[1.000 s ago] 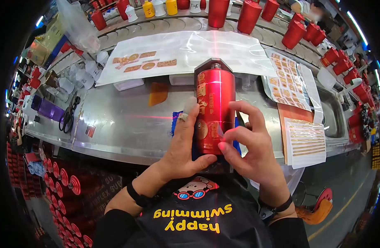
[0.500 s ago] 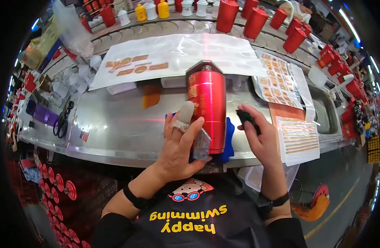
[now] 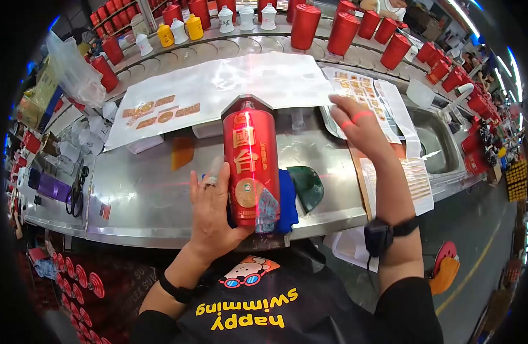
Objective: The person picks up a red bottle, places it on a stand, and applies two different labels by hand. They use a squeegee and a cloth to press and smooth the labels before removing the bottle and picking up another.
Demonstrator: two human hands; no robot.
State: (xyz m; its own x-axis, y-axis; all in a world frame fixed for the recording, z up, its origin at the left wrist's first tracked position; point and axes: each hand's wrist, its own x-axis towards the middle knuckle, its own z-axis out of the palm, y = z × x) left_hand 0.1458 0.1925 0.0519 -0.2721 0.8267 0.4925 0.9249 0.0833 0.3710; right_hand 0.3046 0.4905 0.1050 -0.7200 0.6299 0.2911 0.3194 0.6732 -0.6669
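Observation:
A red bottle (image 3: 253, 155) with gold characters and a round gold emblem lies on the bench, its neck pointing away from me. My left hand (image 3: 209, 215) holds it from the left, fingers along its side and thumb at its base. A bluish translucent piece (image 3: 268, 211) is against the bottle's lower right. Under the bottle, a blue cloth (image 3: 288, 200) sticks out. To its right lies a dark green scraper (image 3: 307, 188), touched by neither hand. My right hand (image 3: 364, 129) is empty, fingers stretched out over the edge of a sheet of gold decals (image 3: 361, 89).
A white sheet (image 3: 206, 86) with a few gold decals lies behind the bottle. An amber scraper (image 3: 182, 153) rests at left, near black scissors (image 3: 76, 192). Red bottles (image 3: 306, 26) stand along a conveyor (image 3: 189, 56). A sink (image 3: 433, 137) is at right.
My right hand has let go of the green scraper and moved forward to the decal sheet. The bottle has been turned, so its gold characters face up. The view has shifted.

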